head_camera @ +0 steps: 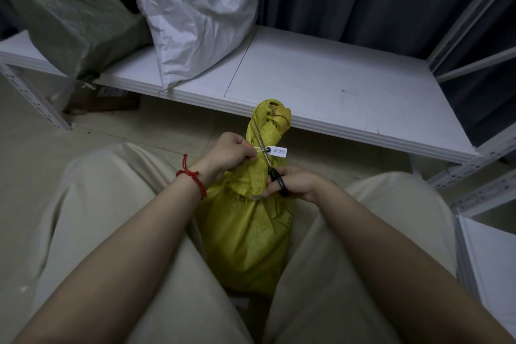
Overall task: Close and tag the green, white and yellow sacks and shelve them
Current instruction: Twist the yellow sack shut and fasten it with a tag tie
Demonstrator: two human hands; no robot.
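Note:
A yellow woven sack (248, 234) stands upright between my knees, its neck twisted shut. A white tag (279, 151) with a printed number hangs at the neck on a thin white tie. My left hand (230, 151) pinches the loose end of that tie and pulls it left. My right hand (290, 183) grips black-handled scissors (265, 153), whose blades straddle the tie beside the tag. A green sack (67, 14) and a white sack (195, 8) lie on the shelf (321, 84) behind.
The white shelf board runs across the view, with bare surface to the right of the white sack. Metal shelf uprights (472, 8) stand at the right, and another white shelf (491, 265) sits low at the right edge. Dark curtain hangs behind. Tiled floor lies below.

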